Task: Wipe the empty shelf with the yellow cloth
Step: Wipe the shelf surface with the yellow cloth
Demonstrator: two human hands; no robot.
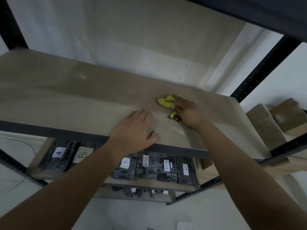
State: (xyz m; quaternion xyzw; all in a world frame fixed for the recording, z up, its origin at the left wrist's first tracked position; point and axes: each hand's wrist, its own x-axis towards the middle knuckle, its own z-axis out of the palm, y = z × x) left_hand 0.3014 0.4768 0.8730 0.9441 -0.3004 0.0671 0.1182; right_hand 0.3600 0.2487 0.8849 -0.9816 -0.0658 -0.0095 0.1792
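On the empty shelf (66, 97), the right hand (187, 112) presses the soft, bunched yellow cloth (165, 102); left hand (134, 130) rests flat, fingers relaxed.

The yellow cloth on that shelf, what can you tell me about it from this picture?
The yellow cloth is a small, soft, crumpled rag, bright yellow-green. It lies bunched on the bare beige shelf, towards its right side. The right hand presses on it, covering most of it; one lump shows beyond the fingers, and a smaller bit with a dark patch pokes out by the thumb. The left hand rests beside it, not touching.
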